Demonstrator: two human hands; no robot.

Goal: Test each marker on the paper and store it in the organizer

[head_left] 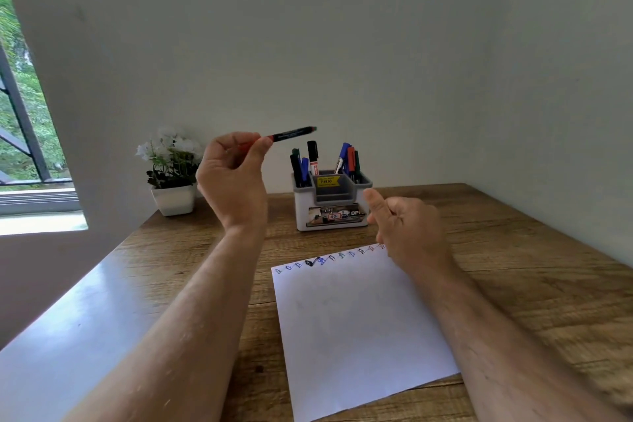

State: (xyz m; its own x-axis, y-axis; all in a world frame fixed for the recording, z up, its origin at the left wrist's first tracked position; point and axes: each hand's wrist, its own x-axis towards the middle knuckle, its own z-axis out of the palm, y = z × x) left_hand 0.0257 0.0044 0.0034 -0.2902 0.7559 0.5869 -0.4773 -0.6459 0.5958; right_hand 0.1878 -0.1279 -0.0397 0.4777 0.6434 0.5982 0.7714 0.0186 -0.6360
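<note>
Head view shows the marker (pixel 294 134) just above centre frame, raised in the air over the table (pixel 513 267) and above the organizer (pixel 330 204); its long axis runs nearly level, tilted slightly up toward the right, the black barrel with a dark tip end pointing right and the red end pinched between thumb and fingers of the left hand (pixel 233 178); the right hand (pixel 407 229) hovers lower, right of centre, fingers loosely curled and holding nothing, with the thumb close to the organizer's right corner; directly below the marker's free end stand the stored markers (pixel 323 161), black, blue, red and green, upright or leaning in the left and right compartments, while the middle front compartment with a yellow price sticker looks vacant; the paper (pixel 356 325) lies flat in the lower centre, a row of small scribbles (pixel 320 260) along its far edge, its right far corner hidden by the right hand; a white potted plant (pixel 173 175) stands left of the organizer near the wall, partly behind the left hand; a window (pixel 24 134) fills the left edge of the frame; bare wood lies open right of the paper and organizer.
</note>
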